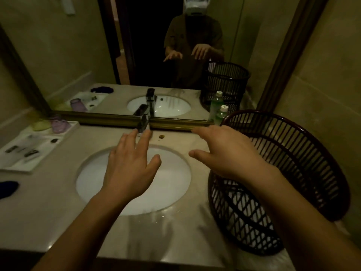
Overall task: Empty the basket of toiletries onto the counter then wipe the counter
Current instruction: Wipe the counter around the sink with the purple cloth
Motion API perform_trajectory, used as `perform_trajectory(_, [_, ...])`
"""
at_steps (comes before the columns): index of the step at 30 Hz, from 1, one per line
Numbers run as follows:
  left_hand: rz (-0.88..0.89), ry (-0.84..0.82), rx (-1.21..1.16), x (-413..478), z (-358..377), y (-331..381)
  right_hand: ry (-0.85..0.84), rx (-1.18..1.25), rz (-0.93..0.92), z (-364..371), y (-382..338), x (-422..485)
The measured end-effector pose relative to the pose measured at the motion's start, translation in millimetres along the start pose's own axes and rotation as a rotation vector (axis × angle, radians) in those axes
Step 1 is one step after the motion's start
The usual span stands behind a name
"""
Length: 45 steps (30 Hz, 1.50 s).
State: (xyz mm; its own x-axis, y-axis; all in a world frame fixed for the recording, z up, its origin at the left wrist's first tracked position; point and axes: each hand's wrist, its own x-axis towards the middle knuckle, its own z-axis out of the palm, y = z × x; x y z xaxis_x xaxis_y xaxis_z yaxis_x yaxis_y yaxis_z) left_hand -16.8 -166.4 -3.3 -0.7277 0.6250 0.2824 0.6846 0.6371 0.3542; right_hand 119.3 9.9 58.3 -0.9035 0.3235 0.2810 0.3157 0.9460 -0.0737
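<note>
A dark wicker basket (304, 165) stands tilted on the right end of the beige counter (48, 216), its mouth toward me. What lies inside it is too dim to tell. A green bottle (221, 114) with a white cap stands just behind it by the mirror. My right hand (224, 151) hovers with straight fingers over the counter, just left of the basket rim, holding nothing. Over the white sink (175, 184) my left hand (129, 167) is spread flat and empty, fingertips near the faucet (143, 124). A dark blue cloth (7, 188) lies at the counter's left edge.
A white tray (11, 165) with small packets, a purple cup (59, 124) and a yellow cup (40, 125) sits at the left. The mirror (78, 55) with its gold frame rises straight behind the faucet. A wall closes the right side behind the basket.
</note>
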Motion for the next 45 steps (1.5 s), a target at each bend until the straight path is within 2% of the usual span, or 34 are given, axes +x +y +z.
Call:
perform_trajectory(9, [-0.167, -0.012, 0.084, -61, -60, -135, -0.03, 0.097, -0.065, 54, -155, 26])
perform_trajectory(16, [-0.3, -0.021, 0.113, -101, -82, -218, -0.13, 0.165, -0.153, 83, -237, 45])
perform_trajectory(25, [-0.501, -0.041, 0.146, -119, -93, -297, -0.236, 0.203, -0.307, 129, -314, 90])
perform_trajectory(39, [-0.661, -0.094, 0.209, -65, -67, -444, -0.441, 0.297, -0.467, 253, -403, 211])
perform_trajectory(45, [-0.703, -0.185, 0.262, -59, -44, -499, -0.528, 0.346, -0.503, 303, -441, 233])
